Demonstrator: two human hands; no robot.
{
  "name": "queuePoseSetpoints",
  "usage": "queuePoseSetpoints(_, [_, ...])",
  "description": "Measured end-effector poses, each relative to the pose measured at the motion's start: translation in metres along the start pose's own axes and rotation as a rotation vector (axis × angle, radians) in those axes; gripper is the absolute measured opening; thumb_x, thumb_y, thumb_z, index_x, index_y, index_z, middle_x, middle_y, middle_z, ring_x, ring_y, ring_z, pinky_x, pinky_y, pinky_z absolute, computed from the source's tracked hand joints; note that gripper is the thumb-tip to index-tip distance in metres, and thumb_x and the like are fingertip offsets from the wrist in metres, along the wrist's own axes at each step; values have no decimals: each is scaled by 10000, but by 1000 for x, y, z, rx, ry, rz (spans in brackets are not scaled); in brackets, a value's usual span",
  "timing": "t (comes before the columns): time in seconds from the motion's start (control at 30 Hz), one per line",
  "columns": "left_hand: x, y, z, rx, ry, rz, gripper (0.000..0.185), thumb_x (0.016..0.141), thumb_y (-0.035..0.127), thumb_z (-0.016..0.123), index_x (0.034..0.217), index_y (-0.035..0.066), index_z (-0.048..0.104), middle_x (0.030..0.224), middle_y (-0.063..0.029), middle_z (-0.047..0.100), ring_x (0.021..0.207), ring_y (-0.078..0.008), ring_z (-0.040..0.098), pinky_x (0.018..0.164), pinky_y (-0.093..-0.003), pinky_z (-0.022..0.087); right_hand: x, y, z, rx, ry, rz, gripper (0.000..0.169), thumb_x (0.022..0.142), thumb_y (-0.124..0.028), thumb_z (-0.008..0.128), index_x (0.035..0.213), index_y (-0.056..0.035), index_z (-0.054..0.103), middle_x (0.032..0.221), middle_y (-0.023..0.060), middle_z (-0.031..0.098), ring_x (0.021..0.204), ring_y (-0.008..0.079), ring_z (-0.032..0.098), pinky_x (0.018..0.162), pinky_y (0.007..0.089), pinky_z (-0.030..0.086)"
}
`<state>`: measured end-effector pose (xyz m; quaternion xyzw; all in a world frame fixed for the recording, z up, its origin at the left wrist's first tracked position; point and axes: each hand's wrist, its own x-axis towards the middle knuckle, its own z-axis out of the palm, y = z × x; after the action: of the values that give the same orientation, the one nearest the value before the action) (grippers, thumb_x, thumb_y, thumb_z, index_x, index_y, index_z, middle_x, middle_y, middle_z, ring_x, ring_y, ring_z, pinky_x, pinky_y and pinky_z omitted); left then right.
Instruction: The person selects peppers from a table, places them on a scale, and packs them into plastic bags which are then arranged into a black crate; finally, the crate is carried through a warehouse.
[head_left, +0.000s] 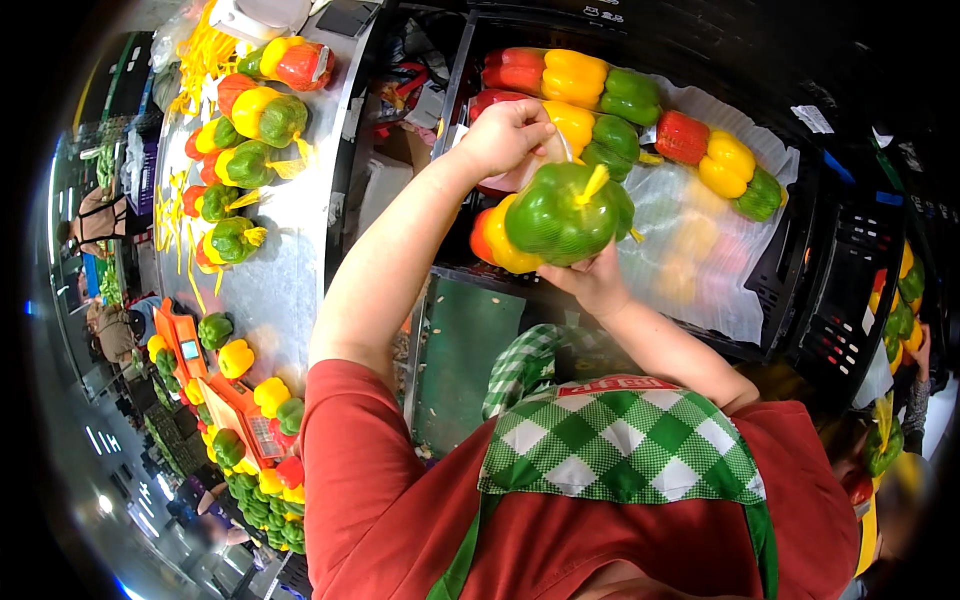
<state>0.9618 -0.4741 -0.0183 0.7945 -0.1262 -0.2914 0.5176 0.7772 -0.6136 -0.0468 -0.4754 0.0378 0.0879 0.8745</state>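
My left hand is bent over a pale pink-and-white roll, perhaps of labels, its fingertips pinched at the rim. Just below, my right hand holds a netted pack of bell peppers from beneath. The pack's green pepper faces up with a yellow net tail, and yellow and red ones show at its left. Behind my hands, a black plastic crate lined with translucent sheeting contains more packs in red, yellow and green, such as a top one and a right one.
On the steel table at left lie netted pepper packs, yellow net strips, an orange scale and loose peppers. Another black crate stands at right, with a co-worker's hand by peppers beyond it.
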Motion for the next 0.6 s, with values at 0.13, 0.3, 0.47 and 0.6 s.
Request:
queuePoseSetpoints(0.13, [-1, -3, 5, -87, 20, -6, 138, 918, 155, 597, 861, 30, 601, 686, 11, 591, 576, -46, 510, 520, -204, 431, 6, -3, 7, -37, -9, 21, 1094, 658, -100, 824, 1458, -74, 79, 1385, 93, 335, 1292, 206, 365, 1080, 362, 313])
queuePoseSetpoints(0.3, [-3, 6, 5, -17, 26, -81, 137, 880, 160, 613, 855, 27, 623, 679, -14, 618, 606, -86, 552, 593, -245, 462, 11, -5, 6, -417, -111, -32, 1098, 618, -111, 823, 1455, -48, 115, 1394, 129, 349, 1307, 242, 359, 1086, 355, 297])
queuePoseSetpoints(0.47, [-1, -2, 8, -1, 58, -8, 138, 873, 163, 617, 856, 27, 631, 681, -21, 627, 613, -90, 552, 611, -258, 468, 15, -6, -18, -712, -228, -59, 1118, 578, -137, 844, 1449, -35, 150, 1395, 168, 364, 1310, 286, 359, 1090, 372, 292])
queuePoseSetpoints(0.6, [-4, 1, 11, 32, 58, -11, 136, 895, 156, 615, 859, 26, 618, 698, -2, 622, 621, -53, 524, 590, -226, 450, 14, -10, -34, -826, -310, -8, 1114, 573, -186, 848, 1448, -52, 171, 1399, 212, 354, 1320, 350, 346, 1094, 391, 287])
